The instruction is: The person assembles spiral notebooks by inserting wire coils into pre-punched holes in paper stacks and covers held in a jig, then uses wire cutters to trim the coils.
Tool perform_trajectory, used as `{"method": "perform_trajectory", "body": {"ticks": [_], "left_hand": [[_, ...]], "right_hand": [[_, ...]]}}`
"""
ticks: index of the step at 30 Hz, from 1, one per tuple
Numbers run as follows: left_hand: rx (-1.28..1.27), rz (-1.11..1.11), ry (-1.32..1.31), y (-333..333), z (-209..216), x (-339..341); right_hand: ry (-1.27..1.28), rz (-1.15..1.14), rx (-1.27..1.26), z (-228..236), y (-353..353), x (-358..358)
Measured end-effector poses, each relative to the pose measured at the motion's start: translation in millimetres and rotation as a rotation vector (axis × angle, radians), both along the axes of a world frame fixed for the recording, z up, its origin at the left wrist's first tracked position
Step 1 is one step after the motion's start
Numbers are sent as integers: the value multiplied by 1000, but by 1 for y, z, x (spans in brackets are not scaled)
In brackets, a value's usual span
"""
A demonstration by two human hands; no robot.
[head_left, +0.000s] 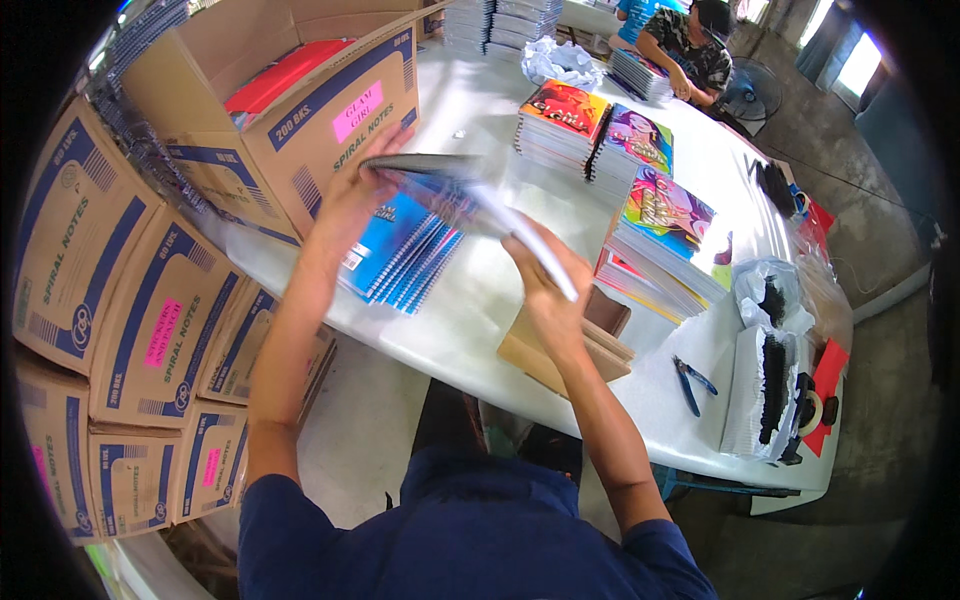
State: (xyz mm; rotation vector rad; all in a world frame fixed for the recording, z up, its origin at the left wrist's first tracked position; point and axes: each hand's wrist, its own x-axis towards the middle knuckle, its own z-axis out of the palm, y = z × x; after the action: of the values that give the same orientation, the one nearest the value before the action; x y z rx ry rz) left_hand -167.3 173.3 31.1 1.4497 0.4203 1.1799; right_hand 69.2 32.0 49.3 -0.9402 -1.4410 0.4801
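Between my two hands a notebook (455, 195) is held tilted over the table, its pages smeared by motion. My left hand (362, 185) is closed on its dark far-left end. The white page edge at the near right is gripped by my right hand (550, 290). Just beneath, several blue spiral notebooks (395, 245) lie fanned on the table. Beside my right hand stands an open brown cardboard piece (535, 350). To its right are stacks of colourful spiral notebooks, one with a purple cover (665, 210) and another with a red cover (563, 107).
An open carton (290, 140) with red contents stands at the left, above several stacked cartons (150, 310). Blue-handled pliers (692, 385) and white-wrapped black bundles (765, 385) lie at the right. Another person (685, 50) works with notebooks across the table (440, 345).
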Motion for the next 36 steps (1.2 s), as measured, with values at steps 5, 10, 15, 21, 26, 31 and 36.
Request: {"method": "perform_trajectory", "body": {"ticks": [5,10,15,21,26,31,36], "left_hand": [[15,146,440,47,41,-65],[307,26,1143,48,-34,-92],[236,109,1367,2,-46,-60],[254,-78,1402,18,-31,-71],[451,195,1260,4,-15,-7],[369,125,546,-33,-2,117],[-92,-49,125,-70,13,185]], "right_hand": [[-551,-66,427,-15,63,-48],[-906,153,180,-39,32,-46],[-532,-226,-58,10,-10,107],[-631,-893,-639,2,-14,308],[-127,-640,-647,-8,-18,336],[-206,-724,-410,6,-28,320],[162,-409,-111,14,-87,202]]}}
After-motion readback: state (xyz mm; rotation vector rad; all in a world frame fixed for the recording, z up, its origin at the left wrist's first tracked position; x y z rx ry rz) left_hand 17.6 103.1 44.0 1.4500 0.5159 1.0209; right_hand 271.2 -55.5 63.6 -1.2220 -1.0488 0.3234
